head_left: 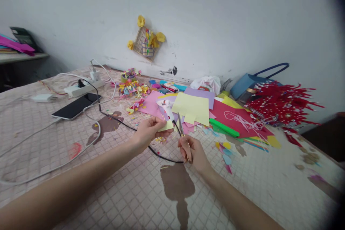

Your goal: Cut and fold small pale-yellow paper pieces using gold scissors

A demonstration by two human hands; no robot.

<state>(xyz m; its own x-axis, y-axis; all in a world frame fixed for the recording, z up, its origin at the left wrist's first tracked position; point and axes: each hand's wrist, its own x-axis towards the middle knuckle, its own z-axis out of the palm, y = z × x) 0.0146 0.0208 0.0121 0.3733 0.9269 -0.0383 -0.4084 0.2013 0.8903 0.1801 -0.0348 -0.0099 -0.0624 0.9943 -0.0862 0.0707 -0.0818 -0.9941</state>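
Observation:
Between the thumb and fingers of my left hand [151,130] is a small piece of pale yellow paper [166,126]. My right hand [192,151] grips a pair of scissors [180,126] by the handles, with the blades pointing away from me. The blades are just right of the yellow piece and look apart from it. Beyond both hands a white glue gun [166,107] lies on coloured sheets. A larger pale yellow sheet [192,106] rests to its right, above purple and pink paper.
A black cord [161,156] loops under my hands. On the left are a phone [77,106], a power strip [84,88] and white cables. Paper scraps [133,88] are heaped at the back. Right of centre lie a green stick [224,128], red paper [229,114] and red fuzzy stems [280,104].

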